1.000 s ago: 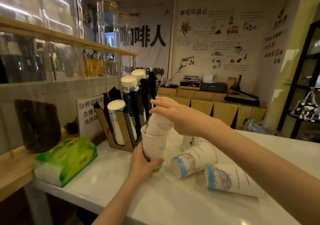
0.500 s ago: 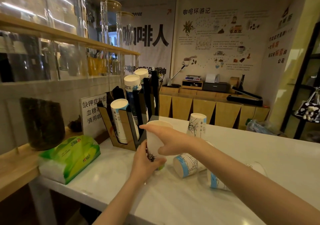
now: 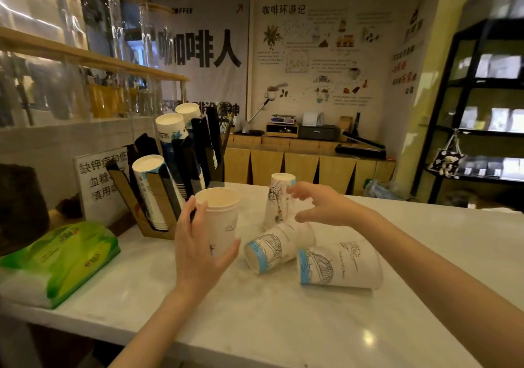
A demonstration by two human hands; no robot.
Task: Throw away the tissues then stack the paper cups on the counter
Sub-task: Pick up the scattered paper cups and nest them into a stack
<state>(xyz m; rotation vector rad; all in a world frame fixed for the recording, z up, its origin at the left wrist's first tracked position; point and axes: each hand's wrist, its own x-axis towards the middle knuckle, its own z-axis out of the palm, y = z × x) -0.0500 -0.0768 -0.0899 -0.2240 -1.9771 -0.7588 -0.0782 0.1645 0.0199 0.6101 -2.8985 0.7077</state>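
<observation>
A stack of nested white paper cups (image 3: 220,220) stands upright on the white counter (image 3: 283,325). My left hand (image 3: 198,251) wraps its near side and holds it. My right hand (image 3: 320,203) hovers open just to the right, fingers spread, close to an upside-down paper cup (image 3: 276,200) standing behind it. Two more cups lie on their sides: one (image 3: 276,248) in the middle with its blue-banded base toward me, another (image 3: 338,265) to its right. No loose tissues are visible.
A wooden-and-black cup dispenser rack (image 3: 170,174) with several cup stacks stands at the back left. A green tissue pack (image 3: 59,260) lies at the counter's left edge, beside a white sign (image 3: 99,180). A black shelf unit (image 3: 482,112) stands far right.
My right hand pushed a cup down into the one held by my left hand, then let go and moved right toward the upside-down cup. The camera shifted slightly.
</observation>
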